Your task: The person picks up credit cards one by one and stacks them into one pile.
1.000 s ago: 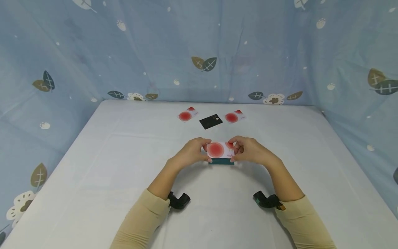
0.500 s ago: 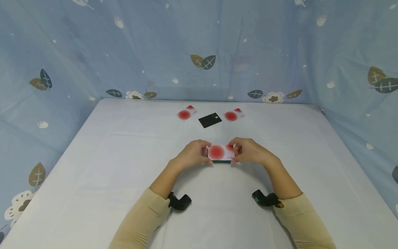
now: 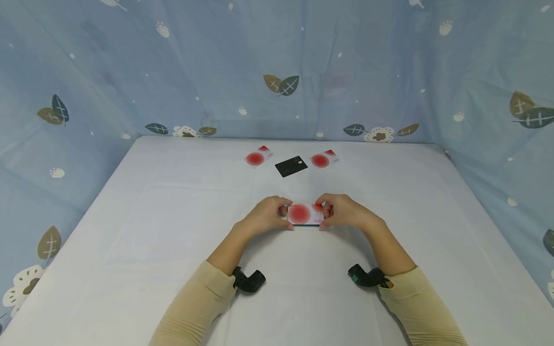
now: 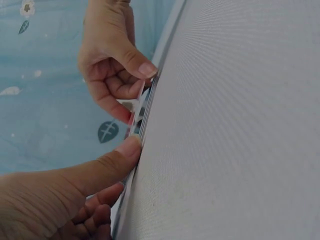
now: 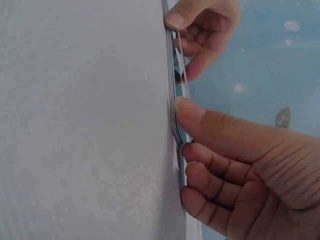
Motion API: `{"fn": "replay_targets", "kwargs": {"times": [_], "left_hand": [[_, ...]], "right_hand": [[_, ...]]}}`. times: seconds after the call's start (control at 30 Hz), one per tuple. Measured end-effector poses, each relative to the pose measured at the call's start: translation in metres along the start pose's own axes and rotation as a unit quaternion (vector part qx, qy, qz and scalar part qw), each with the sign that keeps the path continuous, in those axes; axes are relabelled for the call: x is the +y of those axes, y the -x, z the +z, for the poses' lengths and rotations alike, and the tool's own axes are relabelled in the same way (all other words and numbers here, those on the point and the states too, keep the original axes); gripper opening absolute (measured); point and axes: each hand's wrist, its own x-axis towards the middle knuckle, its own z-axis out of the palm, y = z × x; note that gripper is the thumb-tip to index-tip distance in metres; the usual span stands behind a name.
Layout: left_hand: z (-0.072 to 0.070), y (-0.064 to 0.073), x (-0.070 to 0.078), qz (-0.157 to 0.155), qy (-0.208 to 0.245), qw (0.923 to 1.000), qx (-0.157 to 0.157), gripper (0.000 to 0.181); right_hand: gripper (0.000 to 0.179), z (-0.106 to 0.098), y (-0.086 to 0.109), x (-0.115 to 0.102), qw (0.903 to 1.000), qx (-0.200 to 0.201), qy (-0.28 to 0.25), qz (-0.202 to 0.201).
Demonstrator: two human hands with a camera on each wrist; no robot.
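Note:
A white card with red circles (image 3: 299, 214) lies between my hands in the head view. My left hand (image 3: 267, 214) pinches its left end between thumb and fingers, and my right hand (image 3: 346, 210) pinches the right end. Under the card is a stack of thin cards, whose layered edges (image 5: 170, 85) show in the right wrist view, close on the white tabletop. Only a thin dark green line of the stack shows along the card's near edge in the head view. From the side, the white card sits slightly tilted above the stack, with a narrow gap between them.
Beyond the hands, a black card with a chip (image 3: 291, 166) lies on the white tabletop (image 3: 173, 216). On its left is a red-and-white card (image 3: 255, 158), and on its right another similar card (image 3: 321, 160). A blue patterned curtain (image 3: 242, 57) surrounds the back and sides.
Both hands have brought the white card down and toward the person over the stack. The dark green strip at its near edge has shrunk to a thin line.

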Motion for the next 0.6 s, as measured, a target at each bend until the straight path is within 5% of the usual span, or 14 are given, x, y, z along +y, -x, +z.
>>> {"fn": "replay_targets", "kwargs": {"times": [0.6], "left_hand": [[0.0017, -0.0018, -0.0055, -0.006, 0.022, 0.9997, -0.004, 0.057]], "right_hand": [[0.051, 0.0021, 0.0002, 0.0015, 1.0, 0.0, -0.008, -0.005]]}}
